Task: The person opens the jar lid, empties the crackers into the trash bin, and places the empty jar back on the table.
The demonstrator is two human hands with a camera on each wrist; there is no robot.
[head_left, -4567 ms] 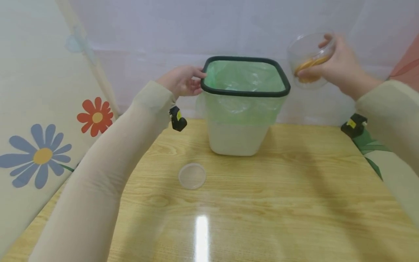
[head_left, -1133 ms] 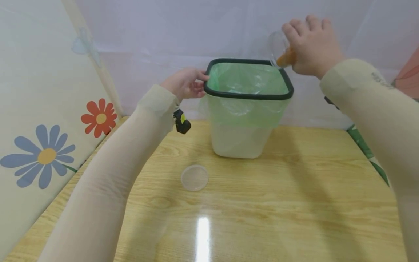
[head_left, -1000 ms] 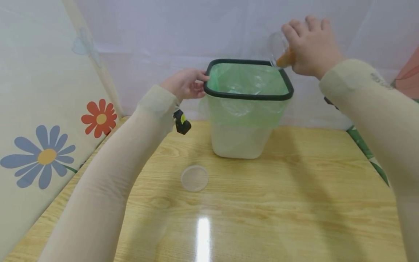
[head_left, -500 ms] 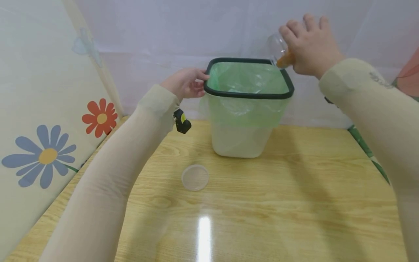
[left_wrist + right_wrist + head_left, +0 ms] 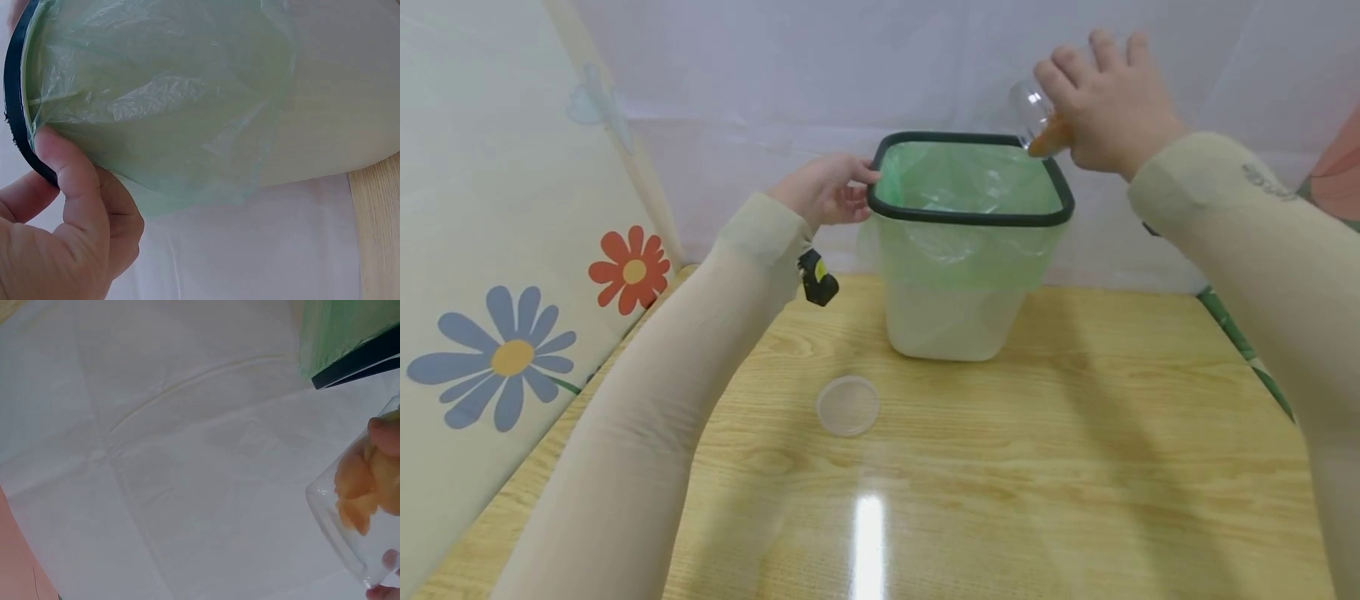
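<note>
A pale trash can (image 5: pixel 947 325) with a black rim ring (image 5: pixel 970 219) and a green plastic liner (image 5: pixel 970 254) stands at the back of the table. My left hand (image 5: pixel 823 190) pinches its left rim, thumb and finger on either side of the ring in the left wrist view. My right hand (image 5: pixel 1116 108) grips a clear plastic jar (image 5: pixel 1026 100), tilted with its mouth toward the can's back right corner. Inside it, orange peel-like pieces (image 5: pixel 359 481) lie bunched together; in the head view they reach close to the mouth.
A round clear lid (image 5: pixel 847 406) lies flat on the wooden table (image 5: pixel 1000 483), in front of the can. A white cloth backdrop (image 5: pixel 820 75) hangs right behind the can. On the left stands a panel with red (image 5: pixel 632 271) and blue (image 5: pixel 512 358) flowers.
My right hand has brought the jar left to the can's corner and turned it over toward the opening; lately it tips slightly more. My left hand has stayed on the rim.
</note>
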